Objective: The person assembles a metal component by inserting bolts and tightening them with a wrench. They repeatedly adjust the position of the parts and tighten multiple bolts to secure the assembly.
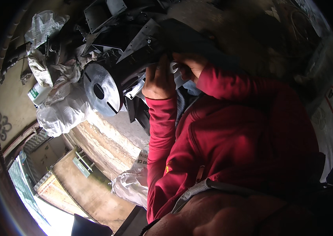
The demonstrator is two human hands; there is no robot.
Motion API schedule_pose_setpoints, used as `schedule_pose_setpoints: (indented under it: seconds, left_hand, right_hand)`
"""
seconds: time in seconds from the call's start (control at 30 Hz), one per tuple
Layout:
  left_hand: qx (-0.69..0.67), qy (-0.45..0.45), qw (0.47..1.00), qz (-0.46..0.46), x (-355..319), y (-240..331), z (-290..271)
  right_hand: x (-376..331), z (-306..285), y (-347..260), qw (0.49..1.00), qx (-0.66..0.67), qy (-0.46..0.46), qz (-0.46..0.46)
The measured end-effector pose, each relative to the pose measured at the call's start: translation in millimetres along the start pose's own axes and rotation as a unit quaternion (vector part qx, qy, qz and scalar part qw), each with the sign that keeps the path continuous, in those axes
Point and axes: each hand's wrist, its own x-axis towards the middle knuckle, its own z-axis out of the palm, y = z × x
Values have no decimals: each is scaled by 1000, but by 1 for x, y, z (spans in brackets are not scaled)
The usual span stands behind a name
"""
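Note:
My left hand (pixel 159 80) and my right hand (pixel 190 65) are close together near the top middle, both in red sleeves. The fingers of both are bent and closed around a small spot at the end of a dark part (pixel 137 65); what they grip is in shadow and cannot be made out. A small pale, shiny piece (pixel 173 68) shows between the hands. To the left of my left hand a round silver metal disc (pixel 110 88), with a centre hole and slots, faces me. Below it are dark angled metal pieces (pixel 137 114).
Grey metal plates (pixel 141 39) with holes lie piled beyond my hands. At left hang crumpled clear plastic bags (pixel 62 116) beside a white bottle (pixel 38 93) with a green label. White sacks (pixel 131 185) lie below left; another printed sack (pixel 331 118) stands at right.

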Motion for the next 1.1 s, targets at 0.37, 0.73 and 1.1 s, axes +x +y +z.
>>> schedule_pose_setpoints:
  seconds: [0.37, 0.73, 1.1]
  left_hand:
    - [35, -51, 997, -45, -1, 0, -4]
    - [24, -14, 996, -84, -2, 3, 7]
    - [106, 5, 993, -42, 2, 10, 6]
  right_hand:
    - [2, -2, -2, 1000, -28, -8, -10]
    - [-2, -1, -4, 996, -74, 5, -40]
    - [-2, -1, -6, 992, -101, -15, -77]
